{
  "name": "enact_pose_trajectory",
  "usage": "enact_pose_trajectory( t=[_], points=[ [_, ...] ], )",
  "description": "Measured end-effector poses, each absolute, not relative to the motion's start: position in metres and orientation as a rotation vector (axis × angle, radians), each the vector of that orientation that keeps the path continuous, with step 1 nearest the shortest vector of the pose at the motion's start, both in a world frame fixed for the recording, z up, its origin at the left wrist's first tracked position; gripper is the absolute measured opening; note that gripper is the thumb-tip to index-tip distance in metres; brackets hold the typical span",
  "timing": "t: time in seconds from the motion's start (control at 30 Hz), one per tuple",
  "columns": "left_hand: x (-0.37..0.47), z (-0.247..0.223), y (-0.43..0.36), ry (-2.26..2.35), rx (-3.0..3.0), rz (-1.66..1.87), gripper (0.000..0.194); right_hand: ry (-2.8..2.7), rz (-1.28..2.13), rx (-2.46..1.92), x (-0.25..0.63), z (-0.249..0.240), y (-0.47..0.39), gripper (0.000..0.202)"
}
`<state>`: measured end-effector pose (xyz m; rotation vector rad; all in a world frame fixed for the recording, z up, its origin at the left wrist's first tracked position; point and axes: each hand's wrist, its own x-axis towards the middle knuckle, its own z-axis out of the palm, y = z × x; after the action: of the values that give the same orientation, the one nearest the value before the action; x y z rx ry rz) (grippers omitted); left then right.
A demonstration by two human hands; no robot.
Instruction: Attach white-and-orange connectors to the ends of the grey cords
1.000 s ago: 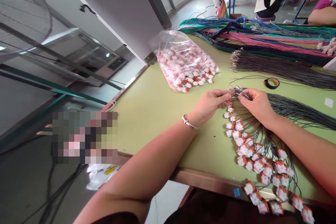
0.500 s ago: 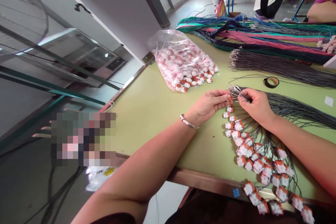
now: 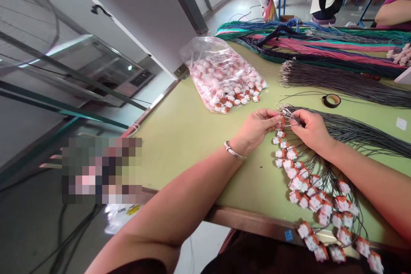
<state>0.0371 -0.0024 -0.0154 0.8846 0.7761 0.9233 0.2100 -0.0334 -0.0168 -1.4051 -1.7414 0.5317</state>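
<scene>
- Shifted slightly since the earlier frame: both our hands, with the right fingers drawn nearer the left; the bag and tape have stayed put.
- Left hand (image 3: 255,129), ours: thumb and fingers pinched on one white-and-orange plug connector (image 3: 283,120); silver bracelet (image 3: 234,150) at the wrist.
- Right hand (image 3: 314,131), ours: clamped on dark wires (image 3: 362,130) near their bare metal ends, just beside the left fingertips, hands apart.
- Wired connectors (image 3: 299,183), white and orange: a trail below our hands, running down to the table edge.
- Clear plastic bag (image 3: 208,79) of similar connectors, beyond our left hand; printed label (image 3: 217,58), too blurred for us to read.
- Black tape roll (image 3: 331,101), on its side beyond our right hand.
- Second dark wire bundle (image 3: 346,80), behind the tape; coloured wires (image 3: 321,45) behind that.
- Blue sticker (image 3: 288,235), on the near table edge (image 3: 253,221); marks illegible to us.
</scene>
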Motion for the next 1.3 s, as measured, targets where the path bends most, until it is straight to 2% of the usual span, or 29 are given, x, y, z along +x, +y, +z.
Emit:
enact_pose_trajectory(
  t=[0.2, 0.43, 0.6, 0.83, 1.03, 1.13, 1.3],
  points=[
    [0.042, -0.017, -0.003, 0.773, 0.808, 0.891, 0.021, -1.773, 0.492, -1.410, 0.208, -0.017, -0.034, 0.008],
    [0.043, -0.017, -0.002, 0.766, 0.796, 0.880, 0.019, -1.603, 0.643, -1.385, 0.208, -0.015, -0.032, 0.008],
    [0.041, -0.018, -0.003, 0.753, 0.798, 0.887, 0.018, -1.667, 0.603, -1.432, 0.207, -0.014, -0.031, 0.002],
    [0.044, -0.016, -0.003, 0.762, 0.853, 0.871, 0.018, -1.697, 0.601, -1.486, 0.206, -0.019, -0.029, 0.007],
    [0.045, -0.013, -0.005, 0.784, 0.903, 0.840, 0.017, -1.693, 0.675, -1.427, 0.209, -0.015, -0.030, 0.004],
    [0.042, -0.007, -0.007, 0.879, 1.098, 0.722, 0.012, -1.552, 0.753, -1.362, 0.214, -0.013, -0.028, 0.013],
    [0.035, 0.011, -0.017, 0.865, 1.539, 0.229, 0.012, -1.236, 1.014, -1.367, 0.219, -0.015, -0.025, 0.023]
  ],
)
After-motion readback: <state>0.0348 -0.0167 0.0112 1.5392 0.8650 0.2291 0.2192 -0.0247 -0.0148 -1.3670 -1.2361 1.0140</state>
